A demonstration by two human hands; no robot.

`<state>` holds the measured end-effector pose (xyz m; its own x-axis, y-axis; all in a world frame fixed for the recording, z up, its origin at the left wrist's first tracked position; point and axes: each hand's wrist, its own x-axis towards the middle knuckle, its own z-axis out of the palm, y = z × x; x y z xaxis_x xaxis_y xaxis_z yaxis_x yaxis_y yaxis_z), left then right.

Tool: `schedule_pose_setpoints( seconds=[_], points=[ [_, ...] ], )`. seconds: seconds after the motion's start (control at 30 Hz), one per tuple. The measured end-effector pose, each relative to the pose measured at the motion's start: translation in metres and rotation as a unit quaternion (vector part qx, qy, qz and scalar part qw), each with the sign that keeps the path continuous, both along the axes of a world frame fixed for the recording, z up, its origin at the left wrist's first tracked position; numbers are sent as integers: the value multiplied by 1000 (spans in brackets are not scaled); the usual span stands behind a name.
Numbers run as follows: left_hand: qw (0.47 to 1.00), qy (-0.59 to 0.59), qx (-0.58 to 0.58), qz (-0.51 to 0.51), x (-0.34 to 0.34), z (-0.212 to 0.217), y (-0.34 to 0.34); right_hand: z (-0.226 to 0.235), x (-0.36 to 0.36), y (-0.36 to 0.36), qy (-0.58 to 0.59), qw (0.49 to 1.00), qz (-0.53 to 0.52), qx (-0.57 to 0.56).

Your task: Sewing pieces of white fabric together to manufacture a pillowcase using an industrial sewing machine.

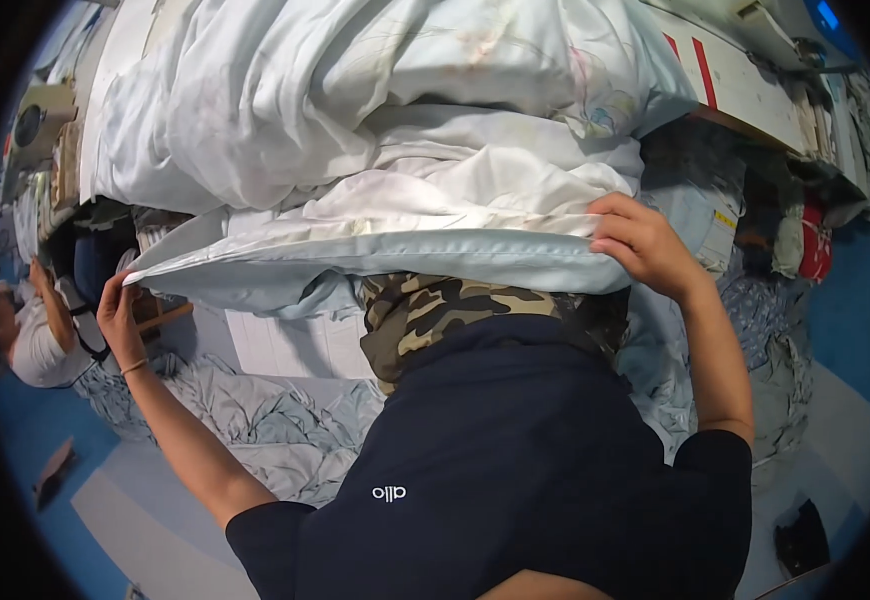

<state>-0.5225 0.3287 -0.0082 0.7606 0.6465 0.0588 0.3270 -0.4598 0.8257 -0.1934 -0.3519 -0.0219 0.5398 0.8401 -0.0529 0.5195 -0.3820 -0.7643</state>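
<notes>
A large sheet of pale blue and white cloth (405, 248) with a faint floral print stretches across in front of my waist. At its far left corner, my left hand (120, 308) is closed, pinching the edge between thumb and fingers. My right hand (645, 240) grips the same edge farther right, its fingers over the top. Between the hands the hemmed edge runs nearly straight, with the pale blue side hanging toward me. Beyond it the cloth lies in loose folds, joining or touching a big rumpled heap of pale floral cloth (255, 110); I cannot tell which.
A white table (745, 90) with red stripes stands at the far right. Crumpled grey-blue cloth (265, 425) lies at the lower left, with more heaped cloth (770, 370) at right. A red bundle (815, 243) sits beyond. Another person (45, 335) in a light top works at the left.
</notes>
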Motion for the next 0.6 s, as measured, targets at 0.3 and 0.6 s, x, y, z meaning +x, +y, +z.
schedule_pose_setpoints(
  seconds=[0.3,0.6],
  points=[
    [999,8,30,12,-10,7,7,27,0,0,-82,991,-64,82],
    [998,17,28,52,20,4,-9,28,12,-13,-20,990,-131,53]
  ],
)
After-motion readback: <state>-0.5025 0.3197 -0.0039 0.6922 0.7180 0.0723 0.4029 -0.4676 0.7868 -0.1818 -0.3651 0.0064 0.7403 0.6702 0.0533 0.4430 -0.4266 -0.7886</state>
